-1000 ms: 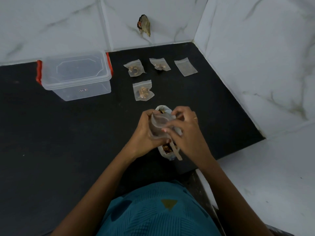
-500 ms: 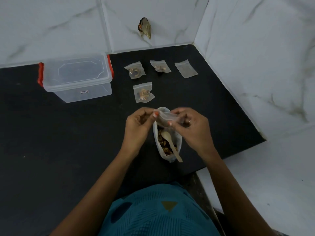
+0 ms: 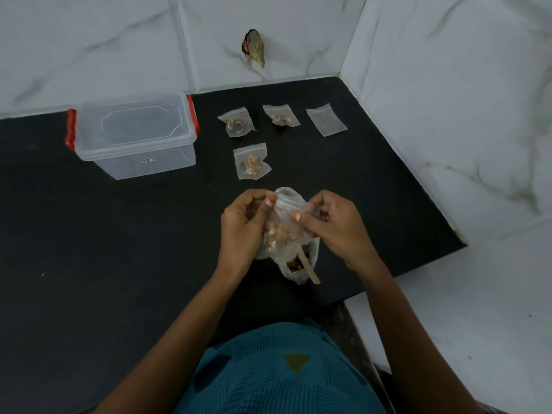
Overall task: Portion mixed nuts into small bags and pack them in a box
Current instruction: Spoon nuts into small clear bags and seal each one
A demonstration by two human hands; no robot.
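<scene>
My left hand and my right hand both pinch the top strip of a small clear bag holding a portion of nuts, held above the black counter. Under it stands a larger open bag of mixed nuts with a wooden spoon sticking out. Farther back lie three small filled bags and one flat empty bag. A clear plastic box with red clips and its lid on sits at the back left.
White marble walls close the counter at the back and the right. A small dark object hangs on the back wall. The counter's front right edge drops to a white floor.
The small bag has turned from a thin folded shape to face me, showing the nuts inside. Both hands moved slightly apart along its top strip.
</scene>
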